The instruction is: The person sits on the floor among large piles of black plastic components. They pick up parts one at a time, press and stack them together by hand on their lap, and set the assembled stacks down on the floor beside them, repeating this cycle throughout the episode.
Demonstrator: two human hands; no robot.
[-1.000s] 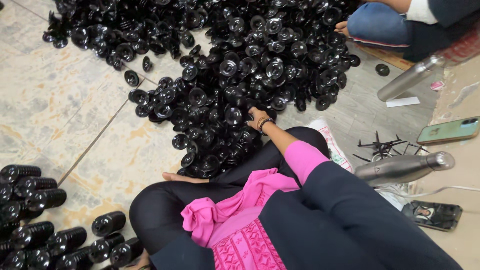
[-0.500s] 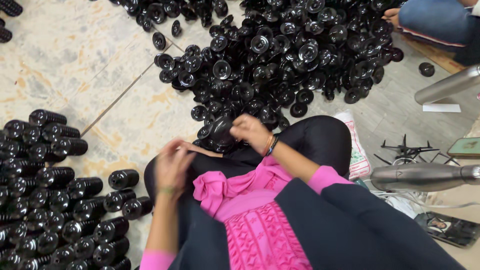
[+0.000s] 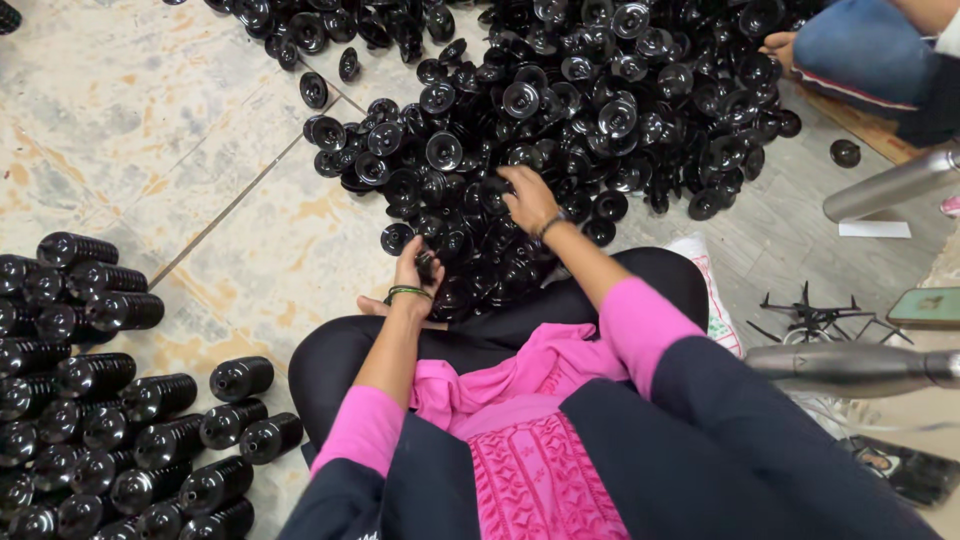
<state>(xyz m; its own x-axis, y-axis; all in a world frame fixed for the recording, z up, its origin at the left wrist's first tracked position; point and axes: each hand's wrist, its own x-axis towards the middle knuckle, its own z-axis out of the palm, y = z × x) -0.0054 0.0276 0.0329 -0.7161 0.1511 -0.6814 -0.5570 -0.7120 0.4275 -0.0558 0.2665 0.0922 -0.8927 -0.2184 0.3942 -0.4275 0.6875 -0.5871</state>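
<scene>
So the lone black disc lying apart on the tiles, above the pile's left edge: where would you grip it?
Pinch the black disc by its outer rim, coming from above. It seems to lie nearly flat, with bare floor around it for fingertips.

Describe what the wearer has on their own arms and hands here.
Both arms wear short bright pink sleeves, forearms bare. The left hand has thin green and dark bangles at the wrist; the right hand has a dark band at its wrist. No gloves.

Left hand (image 3: 413,272) curled shut, wrist bent inward; right hand (image 3: 527,197) extended forward, fingers spread downward.
</scene>
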